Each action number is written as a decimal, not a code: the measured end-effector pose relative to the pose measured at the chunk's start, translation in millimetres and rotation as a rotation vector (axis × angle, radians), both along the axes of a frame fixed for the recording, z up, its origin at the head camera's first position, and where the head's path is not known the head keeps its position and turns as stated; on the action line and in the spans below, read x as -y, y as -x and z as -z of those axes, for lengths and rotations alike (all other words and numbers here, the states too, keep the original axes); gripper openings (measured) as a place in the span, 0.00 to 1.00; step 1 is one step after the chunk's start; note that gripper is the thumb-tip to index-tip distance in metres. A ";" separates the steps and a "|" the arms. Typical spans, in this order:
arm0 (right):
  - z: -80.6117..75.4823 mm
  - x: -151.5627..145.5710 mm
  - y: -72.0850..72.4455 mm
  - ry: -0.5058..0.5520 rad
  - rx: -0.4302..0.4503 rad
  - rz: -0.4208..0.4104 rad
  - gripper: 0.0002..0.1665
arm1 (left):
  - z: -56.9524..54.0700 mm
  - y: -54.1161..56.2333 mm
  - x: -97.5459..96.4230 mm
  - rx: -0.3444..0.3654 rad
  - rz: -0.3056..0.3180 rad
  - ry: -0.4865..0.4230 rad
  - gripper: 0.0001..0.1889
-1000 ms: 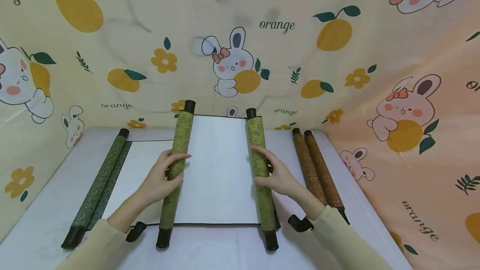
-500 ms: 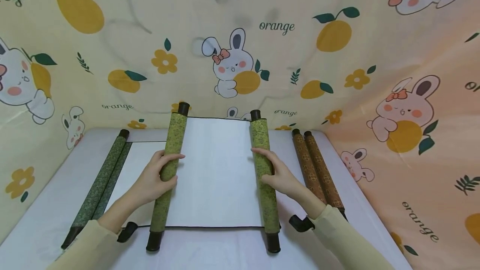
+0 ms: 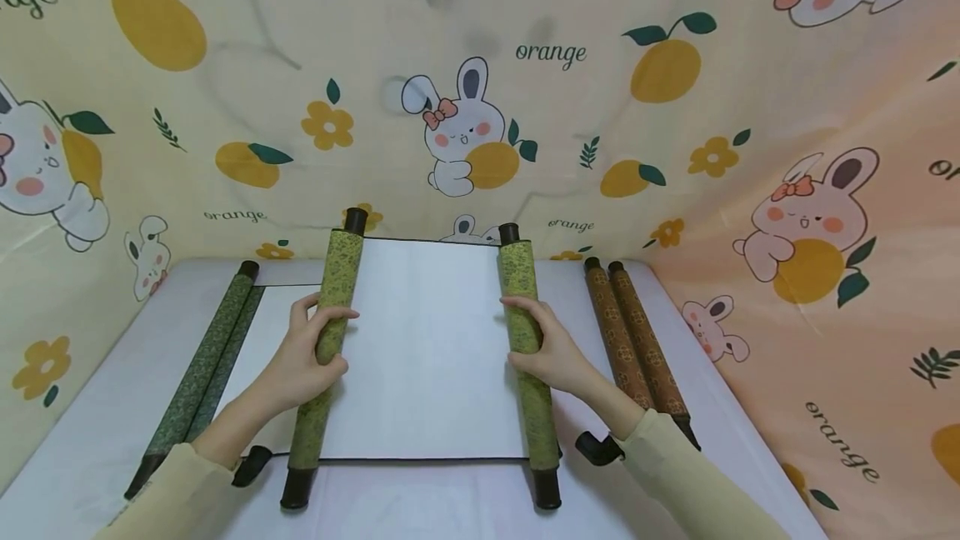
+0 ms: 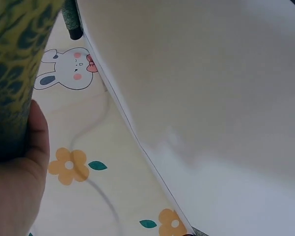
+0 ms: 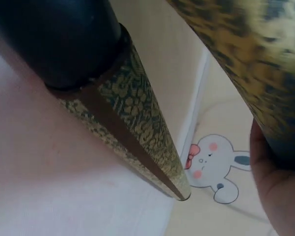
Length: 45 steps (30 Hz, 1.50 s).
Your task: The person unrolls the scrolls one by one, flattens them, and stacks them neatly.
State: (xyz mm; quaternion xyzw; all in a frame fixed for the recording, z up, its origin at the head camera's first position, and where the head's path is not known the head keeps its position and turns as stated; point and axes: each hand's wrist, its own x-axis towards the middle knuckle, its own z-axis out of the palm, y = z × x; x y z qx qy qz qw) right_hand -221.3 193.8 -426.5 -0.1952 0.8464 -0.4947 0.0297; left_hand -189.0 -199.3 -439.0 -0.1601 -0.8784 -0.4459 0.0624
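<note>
In the head view, a yellow-green patterned hanging scroll (image 3: 427, 348) is partly unrolled, with blank white paper between its two rolls. My left hand (image 3: 311, 348) grips the left roll (image 3: 337, 269), thumb in front and fingers around its far side. With fingers and thumb, my right hand (image 3: 546, 347) holds the right roll (image 3: 517, 273). Both rolls have black end knobs and tilt with their tops away from me. The left wrist view shows the left roll (image 4: 17, 73) close up beside the thumb; the right wrist view has the right roll (image 5: 265, 64) above the hand.
A dark green scroll (image 3: 198, 365) lies at the left, white paper (image 3: 273, 302) reaching behind the held scroll. At the right, a brown patterned scroll (image 3: 618, 332) shows two parallel rolls. The white table (image 3: 420, 507) meets a printed cloth backdrop (image 3: 360, 40).
My left hand has moved left with its roll, and the right one has shifted slightly right. More white paper shows between the two rolls, and the whole scroll sits slightly lower in view.
</note>
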 end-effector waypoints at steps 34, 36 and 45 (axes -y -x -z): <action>-7.0 -20.0 -0.3 -0.004 -0.019 0.026 0.53 | -4.9 -1.9 29.9 0.012 -0.050 0.055 0.35; -8.4 -22.6 -0.7 -0.002 -0.005 0.029 0.53 | -5.1 -2.6 33.1 0.010 -0.046 0.049 0.35; -11.0 -32.8 -0.1 0.045 0.054 0.051 0.50 | -10.4 -7.4 40.0 -0.008 -0.045 0.044 0.30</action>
